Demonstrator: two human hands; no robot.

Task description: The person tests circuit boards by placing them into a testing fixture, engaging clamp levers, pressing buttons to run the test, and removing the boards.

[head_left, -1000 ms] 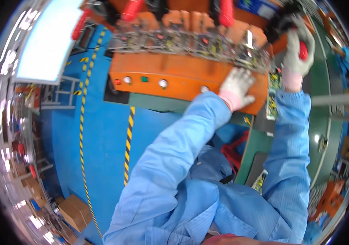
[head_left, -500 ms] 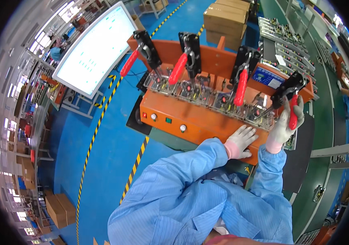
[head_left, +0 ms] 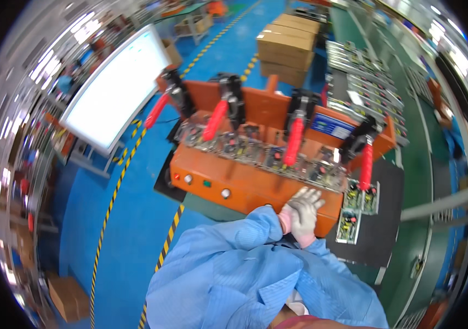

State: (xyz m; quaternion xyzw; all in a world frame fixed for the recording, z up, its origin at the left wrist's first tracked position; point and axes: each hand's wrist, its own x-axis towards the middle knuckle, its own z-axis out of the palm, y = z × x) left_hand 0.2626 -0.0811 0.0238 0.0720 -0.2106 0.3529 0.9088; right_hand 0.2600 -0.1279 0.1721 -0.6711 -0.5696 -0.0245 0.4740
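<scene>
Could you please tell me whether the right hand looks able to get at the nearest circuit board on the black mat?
Probably yes: the right hand seems to hold nothing, and only the corner of the orange fixture lies between it and the circuit board.

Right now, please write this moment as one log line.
Left hand, right hand: gloved, together at front of orange fixture | red handles: untouched | circuit boards: on black mat

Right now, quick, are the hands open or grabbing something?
Left hand: looks open, fingers out over the orange box.
Right hand: overlaps the left; can't tell.
</scene>
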